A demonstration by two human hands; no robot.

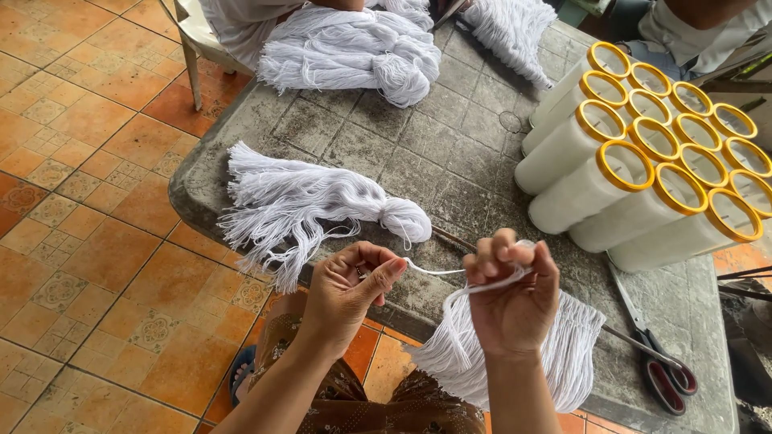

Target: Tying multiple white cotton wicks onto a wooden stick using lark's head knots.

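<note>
On the left we see an orange tiled floor with patterned squares, and a pale chair leg standing on it by the far left corner of the tabletop, a grey, worn, stone-like slab. Near its left edge lies a white yarn tassel, knotted end toward the middle, fringe hanging over the edge. At the far edge a larger heap of white yarn rests in front of another seated person.

Our left hand hovers over the near edge, thumb and fingertips pressed together on a thin white strand. The strand runs taut to our right hand, closed in a fist around the top of a white yarn bundle, which hangs down over the near edge.

Rightward, white thread spools with yellow rims lie stacked toward the right edge, well apart from our hands. Red-handled scissors lie at the near right corner.
</note>
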